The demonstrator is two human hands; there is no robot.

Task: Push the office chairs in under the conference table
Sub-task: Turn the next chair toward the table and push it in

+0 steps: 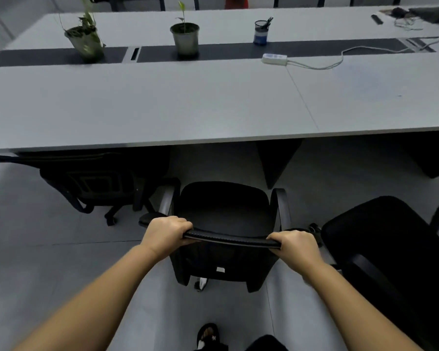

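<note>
A black office chair (226,211) with grey armrests stands on the floor in front of me, its seat clear of the grey conference table (162,110). My left hand (166,233) grips the left end of its backrest top edge. My right hand (295,247) grips the right end. Another black chair (96,178) sits tucked under the table at the left. A third black chair (380,236) stands out on the floor at the right, close beside my right hand.
Two potted plants (185,39), a pen cup (261,31) and a white power strip (274,59) with its cable lie on the table. A dark table leg (276,160) stands just right of the gap ahead. My foot (208,335) is on the tiled floor.
</note>
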